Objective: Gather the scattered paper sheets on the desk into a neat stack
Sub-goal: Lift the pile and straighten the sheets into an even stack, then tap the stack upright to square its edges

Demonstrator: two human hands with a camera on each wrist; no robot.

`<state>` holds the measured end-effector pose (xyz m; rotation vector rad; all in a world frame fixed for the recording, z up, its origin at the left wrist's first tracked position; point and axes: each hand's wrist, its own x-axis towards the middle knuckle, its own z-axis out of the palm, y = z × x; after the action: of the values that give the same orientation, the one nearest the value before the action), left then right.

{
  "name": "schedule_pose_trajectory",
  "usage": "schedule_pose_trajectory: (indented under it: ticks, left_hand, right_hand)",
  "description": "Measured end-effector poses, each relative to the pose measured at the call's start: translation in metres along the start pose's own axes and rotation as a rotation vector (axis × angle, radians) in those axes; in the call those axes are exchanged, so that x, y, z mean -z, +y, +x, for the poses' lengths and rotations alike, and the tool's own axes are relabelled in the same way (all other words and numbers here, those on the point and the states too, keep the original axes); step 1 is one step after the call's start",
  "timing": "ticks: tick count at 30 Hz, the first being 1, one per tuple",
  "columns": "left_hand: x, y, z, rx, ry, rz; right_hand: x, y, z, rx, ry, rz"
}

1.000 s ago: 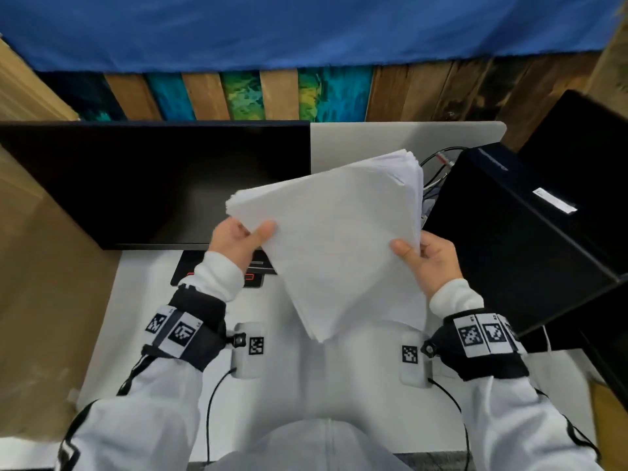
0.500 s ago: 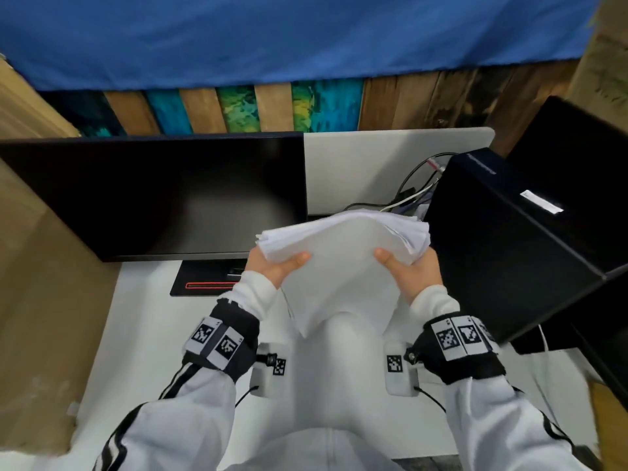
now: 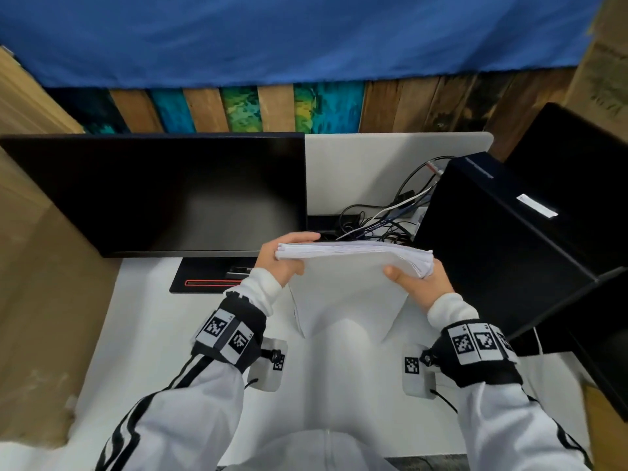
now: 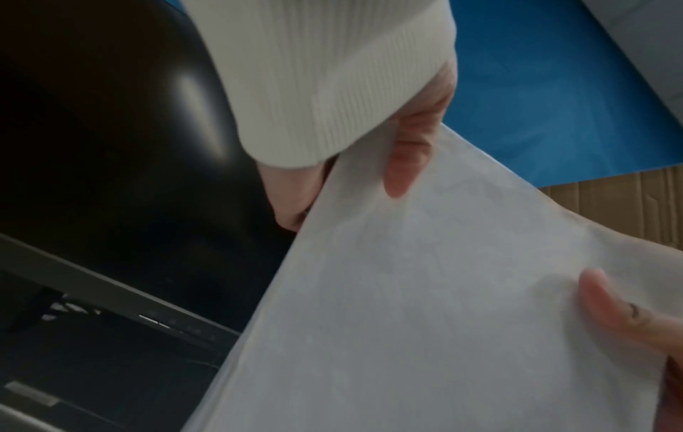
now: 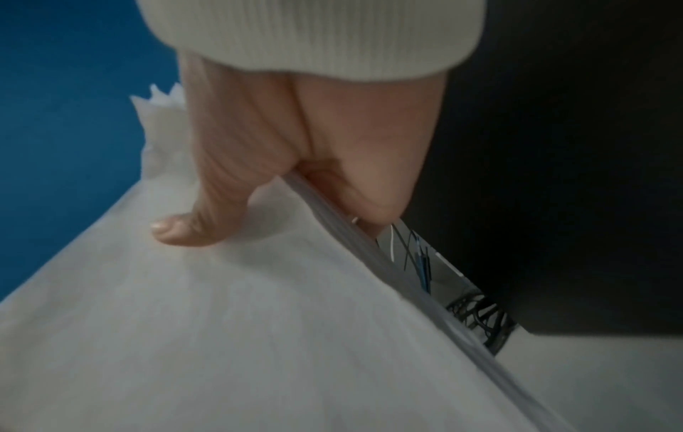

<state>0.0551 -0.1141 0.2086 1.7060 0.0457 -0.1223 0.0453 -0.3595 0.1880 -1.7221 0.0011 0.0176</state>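
Paper stack (image 3: 353,266) held upright above white surface (image 3: 142,334), left hand (image 3: 282,258) gripping its left edge, right hand (image 3: 419,283) pinching its right edge, monitor (image 3: 163,195) behind

The paper sheets (image 3: 353,283) were thin, matt white paper, their stacked edges slightly ragged at centre frame. The desk (image 3: 142,334) looked smooth and matt white, the monitor (image 3: 163,195) at left a glossy black. Blue cloth (image 3: 306,35) hung above rough painted wooden planks (image 3: 272,107) along the top.
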Motion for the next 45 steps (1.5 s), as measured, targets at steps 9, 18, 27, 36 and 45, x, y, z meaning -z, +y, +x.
schedule_pose_trajectory:
  ticks: [9, 18, 27, 36, 45]
  left_hand:
    - [-0.033, 0.022, 0.002, -0.02, 0.076, -0.082]
    - [-0.023, 0.001, 0.001, -0.019, 0.133, 0.038]
    - [-0.038, 0.009, 0.009, -0.095, 0.282, 0.035]
    - [-0.037, -0.011, 0.01, 0.055, 0.281, -0.02]
    - [-0.039, -0.049, -0.013, 0.077, 0.151, -0.089]
  right_hand:
    - [0.008, -0.009, 0.007, -0.01, 0.211, 0.031]
    - [0.008, -0.001, 0.0, -0.028, 0.046, -0.054]
    - [0.014, 0.004, 0.014, -0.14, 0.226, -0.045]
    - [-0.005, 0.009, 0.008, -0.249, 0.233, -0.07]
    - [0.019, -0.049, 0.021, 0.005, 0.398, 0.02]
